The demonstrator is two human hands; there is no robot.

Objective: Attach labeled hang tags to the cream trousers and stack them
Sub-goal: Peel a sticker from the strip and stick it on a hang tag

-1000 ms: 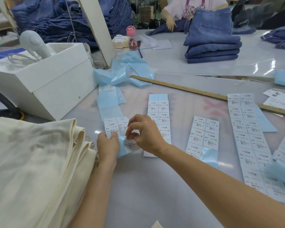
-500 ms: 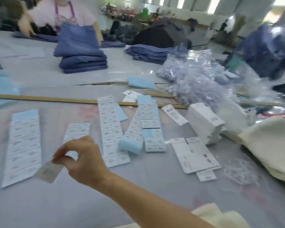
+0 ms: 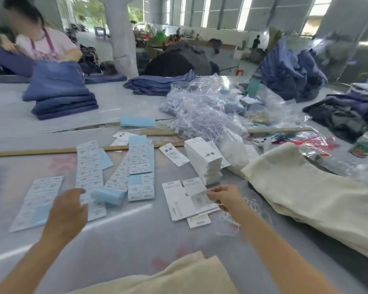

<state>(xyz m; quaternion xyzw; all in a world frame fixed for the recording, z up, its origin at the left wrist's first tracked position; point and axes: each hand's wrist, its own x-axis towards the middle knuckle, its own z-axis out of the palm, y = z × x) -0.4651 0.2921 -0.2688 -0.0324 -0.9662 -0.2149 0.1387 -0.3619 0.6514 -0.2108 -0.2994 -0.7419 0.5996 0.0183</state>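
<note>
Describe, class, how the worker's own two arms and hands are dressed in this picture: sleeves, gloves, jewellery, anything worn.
Both forearms are bare up to the picture's edge, with no sleeve in view. The left hand and the right hand wear no gloves. No ring, watch, bracelet or bandage shows on either wrist or on the fingers that can be seen. No marks or writing are visible.

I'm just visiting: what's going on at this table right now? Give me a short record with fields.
Right hand: pinches a small sticker label over the flat hang tags
Left hand: open, above the label sheets
Spare tags: white tag stack just behind the flat ones
Cream trousers: lying at right, another piece at the near edge
Strings: clear plastic bag of loops farther back
Background: folded blue jeans, another person behind them
</note>
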